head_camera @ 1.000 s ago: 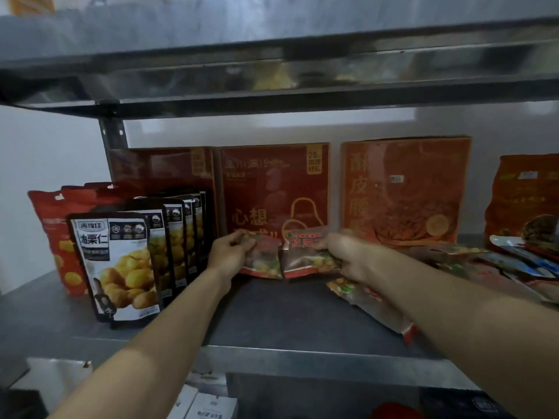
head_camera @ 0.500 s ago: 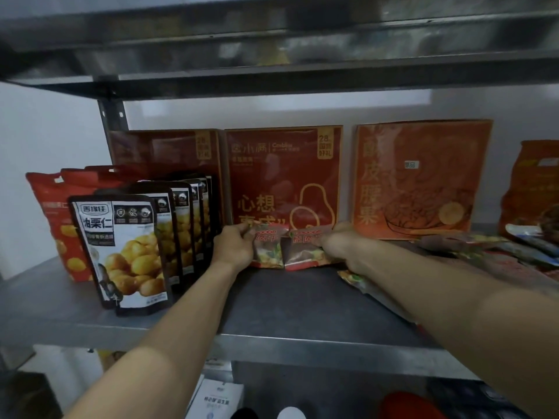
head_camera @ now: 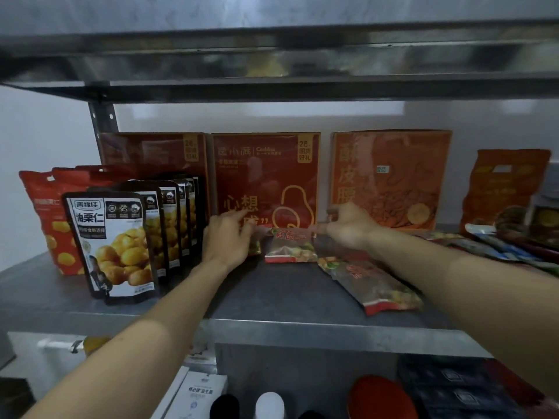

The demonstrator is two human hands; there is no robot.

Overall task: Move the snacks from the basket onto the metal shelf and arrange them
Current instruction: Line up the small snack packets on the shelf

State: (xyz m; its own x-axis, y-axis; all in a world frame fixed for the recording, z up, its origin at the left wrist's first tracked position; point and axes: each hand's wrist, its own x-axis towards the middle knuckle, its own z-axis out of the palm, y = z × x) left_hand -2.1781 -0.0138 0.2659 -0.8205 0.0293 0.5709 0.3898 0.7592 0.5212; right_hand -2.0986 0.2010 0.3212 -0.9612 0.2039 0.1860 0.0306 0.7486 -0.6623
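Two small red-edged snack packets stand side by side on the metal shelf (head_camera: pixel 272 300), in front of a dark red box (head_camera: pixel 266 176). My left hand (head_camera: pixel 230 240) covers and grips the left packet (head_camera: pixel 256 246), most of which is hidden. The right packet (head_camera: pixel 290 247) leans upright on its own. My right hand (head_camera: pixel 348 226) hovers just to its right with thumb and fingers apart, holding nothing. A third packet of the same kind (head_camera: pixel 372 282) lies flat near the shelf's front, under my right forearm. The basket is out of view.
A row of black-and-white chestnut pouches (head_camera: pixel 115 246) stands at the left, with red bags (head_camera: pixel 39 213) behind. An orange box (head_camera: pixel 390 176) and an orange bag (head_camera: pixel 508 189) line the back right above a loose pile of packets (head_camera: pixel 499 246). The upper shelf (head_camera: pixel 272 55) hangs low overhead.
Both hands set the two small packets upright against the red box. My right hand has let go of its packet and lifted off to the right; my left hand stays on its packet.
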